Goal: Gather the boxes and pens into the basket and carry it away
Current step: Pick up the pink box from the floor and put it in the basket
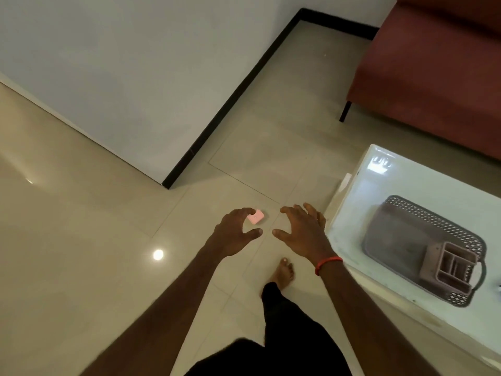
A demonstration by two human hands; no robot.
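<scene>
Right hand point(301, 232) spread, empty; left hand point(233, 234) curves over the pink box point(257, 217), and we cannot tell if it grips. Basket point(401, 210) waits on the bench point(360, 213) at 3 o'clock. We judge a loose pinch could drop the box.

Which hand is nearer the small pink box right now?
Left. The left hand reaches the pink box with its fingertips, contact unclear. The right hand is to the box's right, clearly apart.

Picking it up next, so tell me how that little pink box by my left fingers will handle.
The pink box looks small beside the left hand, so probably light; a fingertip pinch should do. Its flat, blocky shape suggests it won't roll. On the glossy floor it may slide if nudged.
</scene>
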